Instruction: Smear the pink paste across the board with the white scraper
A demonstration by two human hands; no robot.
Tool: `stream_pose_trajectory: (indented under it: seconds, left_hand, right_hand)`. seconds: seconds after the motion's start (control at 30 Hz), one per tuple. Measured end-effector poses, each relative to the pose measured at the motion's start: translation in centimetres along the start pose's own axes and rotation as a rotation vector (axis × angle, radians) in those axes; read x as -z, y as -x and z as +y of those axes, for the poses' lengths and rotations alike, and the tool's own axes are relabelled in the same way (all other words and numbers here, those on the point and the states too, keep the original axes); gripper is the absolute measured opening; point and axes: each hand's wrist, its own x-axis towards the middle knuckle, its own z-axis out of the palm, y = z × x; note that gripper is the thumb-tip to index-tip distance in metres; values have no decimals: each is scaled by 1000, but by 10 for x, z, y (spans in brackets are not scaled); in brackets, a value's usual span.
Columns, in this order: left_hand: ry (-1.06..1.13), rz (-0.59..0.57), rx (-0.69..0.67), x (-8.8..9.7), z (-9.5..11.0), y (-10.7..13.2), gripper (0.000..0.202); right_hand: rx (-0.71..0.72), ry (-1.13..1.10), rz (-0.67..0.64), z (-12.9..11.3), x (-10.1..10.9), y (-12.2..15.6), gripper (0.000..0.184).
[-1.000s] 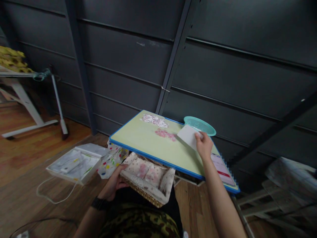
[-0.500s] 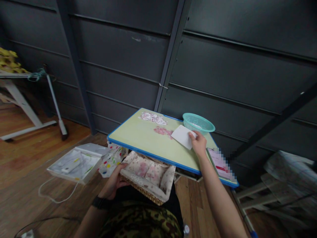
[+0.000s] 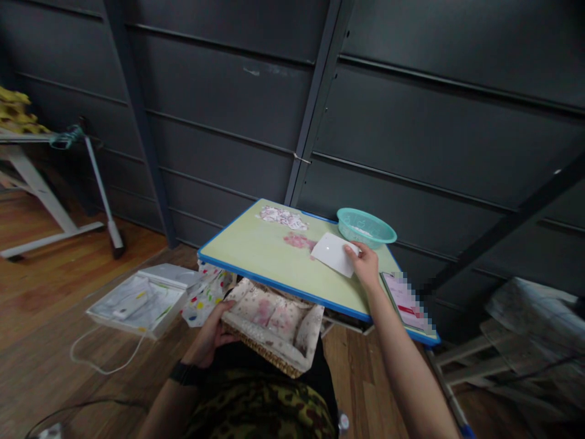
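Note:
My right hand [image 3: 364, 263] pinches a white card [image 3: 334, 253] by its right edge, low over the tabletop. The card's left edge meets a small spread of pink pieces [image 3: 297, 240]. My left hand [image 3: 214, 332] grips the left side of a wicker basket [image 3: 269, 352] with a patterned cloth lining. The basket sits over my lap, tucked against the table's front edge, and pink pieces lie inside it. Farther back on the yellow-green table [image 3: 256, 259] lies a heap of white and pink pieces [image 3: 283, 217], too small to identify.
A teal plastic basin [image 3: 366, 228] with white bits inside stands at the table's back right. A phone [image 3: 404, 300] lies on the right edge. Left on the floor is an open white box [image 3: 141, 299] with a cable. Dark metal panels [image 3: 228, 110] rise behind the table.
My right hand has shifted slightly left with the white card, whose left edge now reaches farther over the pink pieces and looks a little bent. The left hand and basket have stayed put.

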Motion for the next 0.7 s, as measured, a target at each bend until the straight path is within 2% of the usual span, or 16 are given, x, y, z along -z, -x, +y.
stream_pose_trajectory:
  seconds: [0.2,0.33,0.47,0.7]
  left_hand:
    - [4,14,-10,2,-2,-1,24]
    - [-1,-8,-3,3,-3,-4,26]
    - [5,4,-9,3,-3,-5,23]
    - [-20,-10,-9,4,-3,-3,31]
  right_hand:
    - [-39,-19,36,1,5,-1,76]
    - [-4,33,-4,0,4,0,74]
    - [-13,-19,-47,0,1,1,77]
    - [-75,-44,15,7,7,-2,69]
